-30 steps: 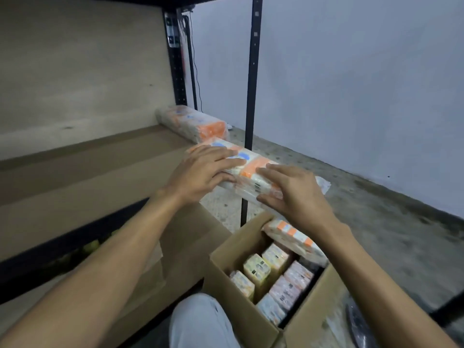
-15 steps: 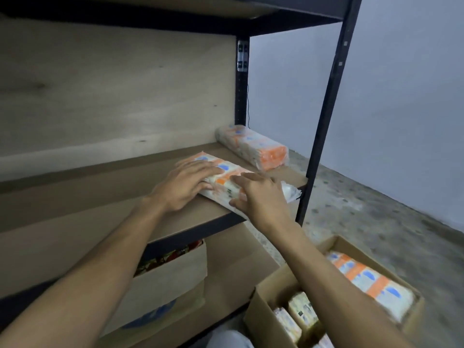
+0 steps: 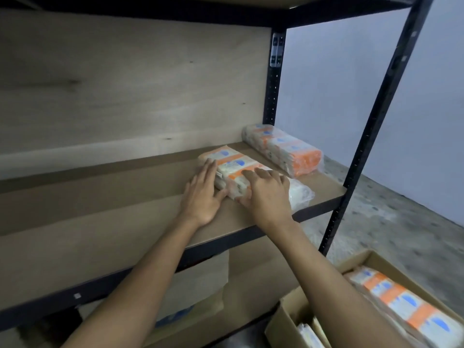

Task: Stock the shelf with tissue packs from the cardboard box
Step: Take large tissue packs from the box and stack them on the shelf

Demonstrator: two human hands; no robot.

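Orange-banded tissue pack (image 3: 233, 164), near end hidden under flat right hand (image 3: 270, 197), flat left hand (image 3: 200, 197) touching alongside.

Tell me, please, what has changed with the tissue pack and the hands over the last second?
The tissue pack travelled from mid-air near the cardboard box onto the shelf, then slid deeper, toward the back. The left hand now presses flat against its side; the right hand rests on its near end. The second pack by the rear post stayed put.
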